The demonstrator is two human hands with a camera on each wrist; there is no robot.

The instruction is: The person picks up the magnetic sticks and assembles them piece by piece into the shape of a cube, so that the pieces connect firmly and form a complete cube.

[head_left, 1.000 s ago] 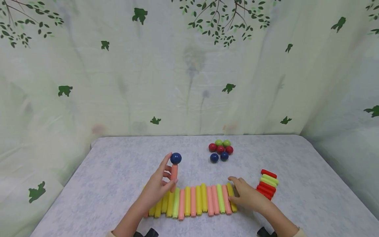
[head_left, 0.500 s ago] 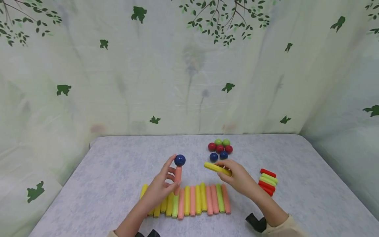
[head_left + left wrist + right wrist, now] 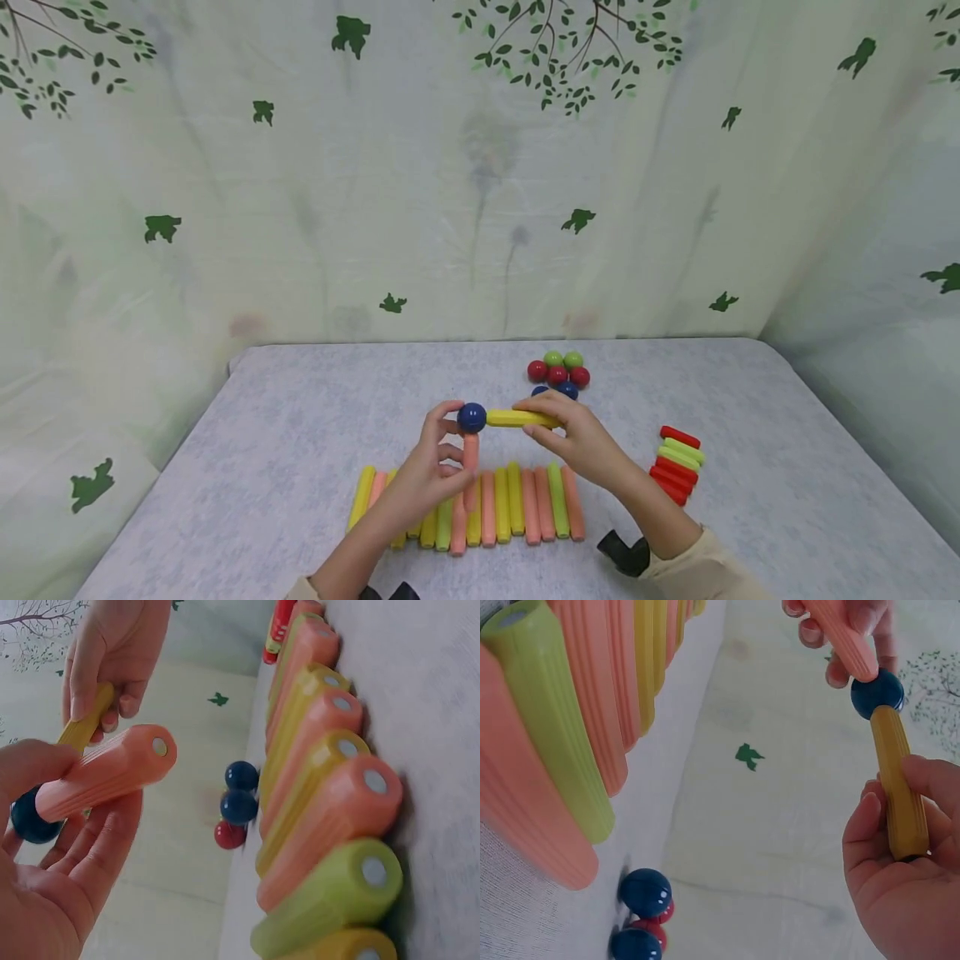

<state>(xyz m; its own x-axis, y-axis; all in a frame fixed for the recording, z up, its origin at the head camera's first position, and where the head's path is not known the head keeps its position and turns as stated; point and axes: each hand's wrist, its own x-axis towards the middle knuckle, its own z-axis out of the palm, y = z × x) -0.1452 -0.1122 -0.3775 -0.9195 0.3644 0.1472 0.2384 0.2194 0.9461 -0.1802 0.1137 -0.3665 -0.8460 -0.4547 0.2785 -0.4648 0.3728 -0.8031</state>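
Fingers (image 3: 450, 457) of the left hand (image 3: 420, 483) pinch the ribbed salmon plastic rod (image 3: 470, 457) under the glossy navy ball (image 3: 472, 417); right hand (image 3: 581, 446) pinches the ribbed yellow plastic rod (image 3: 521, 418) mid-length, tip touching the ball. Both rods look light and stiff; the ball probably slippery.

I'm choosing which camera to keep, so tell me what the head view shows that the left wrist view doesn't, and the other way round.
Only the head view shows the whole table, the green balls in the cluster and the full red and green stick stack. Only the left wrist view shows the round discs on the stick ends and the left hand's palm side. Both show the left hand holding the pink stick with the blue ball, and the right hand pinching the yellow stick against that ball.
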